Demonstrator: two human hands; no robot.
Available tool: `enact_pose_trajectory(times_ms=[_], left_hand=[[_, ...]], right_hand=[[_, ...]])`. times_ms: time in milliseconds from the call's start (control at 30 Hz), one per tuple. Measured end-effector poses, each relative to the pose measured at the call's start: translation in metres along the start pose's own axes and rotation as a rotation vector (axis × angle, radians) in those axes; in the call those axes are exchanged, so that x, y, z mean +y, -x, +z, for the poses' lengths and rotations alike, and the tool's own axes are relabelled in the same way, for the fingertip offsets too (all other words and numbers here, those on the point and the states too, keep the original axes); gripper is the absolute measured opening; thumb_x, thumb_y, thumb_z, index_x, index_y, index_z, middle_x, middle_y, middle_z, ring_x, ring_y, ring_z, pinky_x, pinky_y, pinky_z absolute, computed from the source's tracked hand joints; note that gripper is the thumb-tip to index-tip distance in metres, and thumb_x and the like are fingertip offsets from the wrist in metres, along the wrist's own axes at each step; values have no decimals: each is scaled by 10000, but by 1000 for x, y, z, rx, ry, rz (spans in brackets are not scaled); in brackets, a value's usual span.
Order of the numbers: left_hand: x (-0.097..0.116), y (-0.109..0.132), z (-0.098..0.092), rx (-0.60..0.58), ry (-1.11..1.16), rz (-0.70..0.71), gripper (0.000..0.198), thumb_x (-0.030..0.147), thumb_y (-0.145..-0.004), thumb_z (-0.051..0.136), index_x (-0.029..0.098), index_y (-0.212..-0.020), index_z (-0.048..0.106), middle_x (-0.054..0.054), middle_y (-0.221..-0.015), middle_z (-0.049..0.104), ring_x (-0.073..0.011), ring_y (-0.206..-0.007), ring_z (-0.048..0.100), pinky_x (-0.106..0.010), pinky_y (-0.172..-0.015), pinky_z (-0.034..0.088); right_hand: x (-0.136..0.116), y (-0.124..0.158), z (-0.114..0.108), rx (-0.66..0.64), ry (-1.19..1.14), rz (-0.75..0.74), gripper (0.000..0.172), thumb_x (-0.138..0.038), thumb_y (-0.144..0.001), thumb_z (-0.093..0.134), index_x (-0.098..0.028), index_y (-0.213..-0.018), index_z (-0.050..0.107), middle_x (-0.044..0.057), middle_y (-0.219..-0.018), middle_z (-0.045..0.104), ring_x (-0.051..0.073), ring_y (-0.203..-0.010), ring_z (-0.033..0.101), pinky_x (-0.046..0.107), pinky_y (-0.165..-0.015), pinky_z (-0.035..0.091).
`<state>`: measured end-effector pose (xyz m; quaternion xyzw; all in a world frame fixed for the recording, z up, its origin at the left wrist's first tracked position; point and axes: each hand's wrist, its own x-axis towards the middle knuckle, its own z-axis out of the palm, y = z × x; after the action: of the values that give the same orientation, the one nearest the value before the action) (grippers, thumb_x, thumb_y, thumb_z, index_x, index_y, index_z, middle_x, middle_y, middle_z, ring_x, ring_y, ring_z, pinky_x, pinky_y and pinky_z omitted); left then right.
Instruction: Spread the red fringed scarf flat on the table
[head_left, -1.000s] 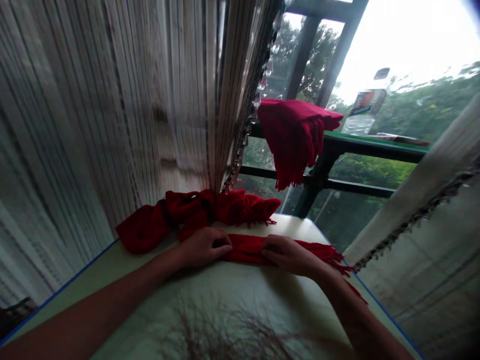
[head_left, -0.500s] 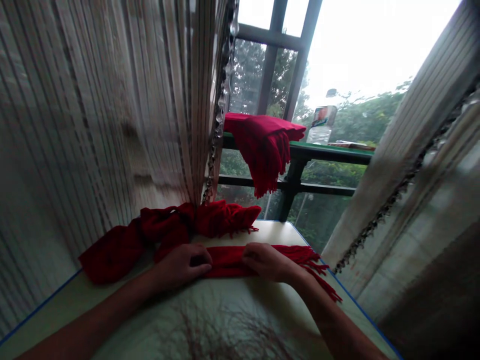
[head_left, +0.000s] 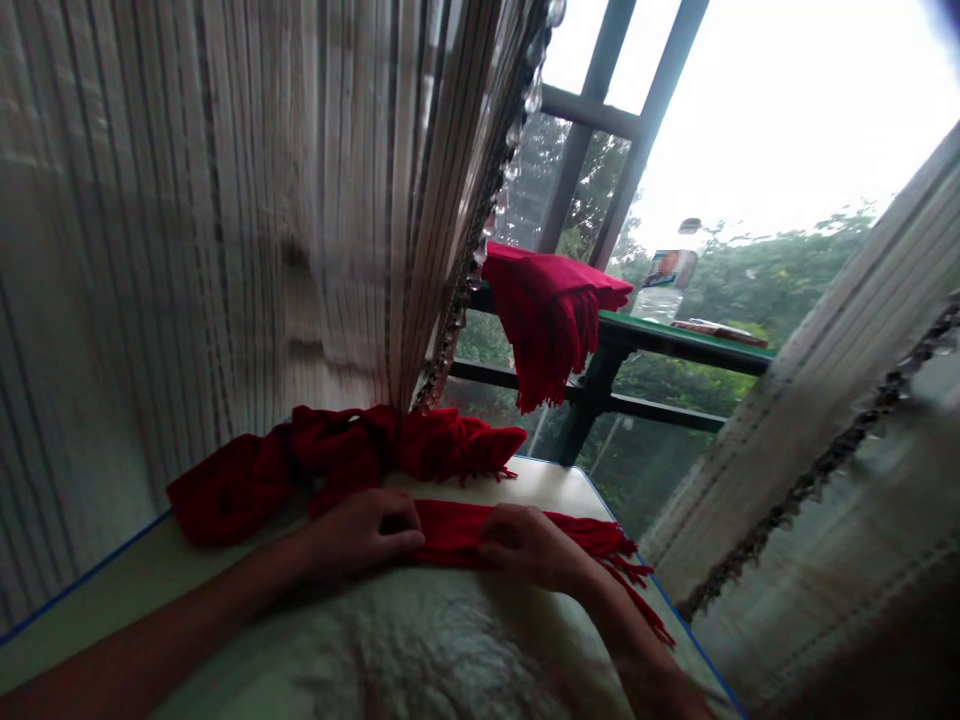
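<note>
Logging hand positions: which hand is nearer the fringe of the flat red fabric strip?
Right: the right hand is just left of the fringe; the left hand is farther left.

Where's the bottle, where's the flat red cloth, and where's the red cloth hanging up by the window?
Bottle [head_left: 670, 270]: head view, on its label.
Flat red cloth [head_left: 452, 532]: head view, on its smooth stretch.
Hanging red cloth [head_left: 550, 310]: head view, around its middle.
</note>
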<state>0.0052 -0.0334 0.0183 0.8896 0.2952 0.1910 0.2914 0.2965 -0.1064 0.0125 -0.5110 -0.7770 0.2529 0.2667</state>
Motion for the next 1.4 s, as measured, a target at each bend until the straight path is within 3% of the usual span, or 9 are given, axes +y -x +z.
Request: enact_pose_trajectory(times_ms=[167,300,533,633,833,1067,1233,1400], left_hand=[[1,-1,0,15,-53,1,304,448,-915,621,173,-900,748,-43,-936,725,-197,-848,658,-268,-760,446],[11,-14,0,-52,-142,-43,281,423,-905,626,175,-910,758,-27,-854,732,-193,-774,660,-255,-667,415],[30,-43,36,45,-83,116,208,369,-895,678,196,-978,760,-43,-950,735,-202,-839,680,-262,-709,439],[27,-36,43,14,-56,47,199,372,-865,715,214,-976,766,-42,-1027,722,-200,-839,678,-261,-695,445],[17,-9,27,14,-24,-48,207,359,-842,721,213,-981,764,-33,-1035,713,-205,-873,677,-280,-747,465],[14,-1,18,-8,1,-12,210,318,-794,753,221,-979,727,1,-989,683,-179,-815,638,-272,-718,446],[11,3,20,-12,40,22,124,319,-842,722,203,-886,727,-7,-968,670,-166,-802,634,-261,-707,446],[10,1,21,16,27,18,163,346,-899,670,195,-881,728,-19,-966,685,-169,-801,641,-270,-721,443]], right_hand=[[-1,-2,1,-11,18,16,96,-202,-753,753,-235,-828,703,-17,-832,622,171,-739,544,295,-653,403],[0,-2,4,-6,16,21,110,-189,-731,746,-252,-793,681,-36,-767,613,168,-698,543,284,-616,391],[6,-1,-1,20,33,19,126,-149,-743,654,-253,-807,688,-53,-731,654,168,-702,568,266,-609,396],[7,1,-7,41,70,44,137,-126,-720,646,-246,-776,679,-43,-747,683,177,-712,578,273,-611,399],[-8,4,-7,12,47,42,94,-174,-729,704,-233,-803,703,-14,-774,689,188,-700,582,287,-596,412],[-16,5,-4,-24,10,56,136,-267,-722,776,-271,-849,730,-12,-779,686,213,-697,598,310,-568,425],[-18,7,0,-22,14,58,96,-271,-746,758,-275,-839,735,-7,-798,661,207,-713,591,313,-580,418],[-17,3,5,6,23,43,96,-260,-748,764,-263,-834,723,11,-817,655,219,-726,601,327,-581,429]])
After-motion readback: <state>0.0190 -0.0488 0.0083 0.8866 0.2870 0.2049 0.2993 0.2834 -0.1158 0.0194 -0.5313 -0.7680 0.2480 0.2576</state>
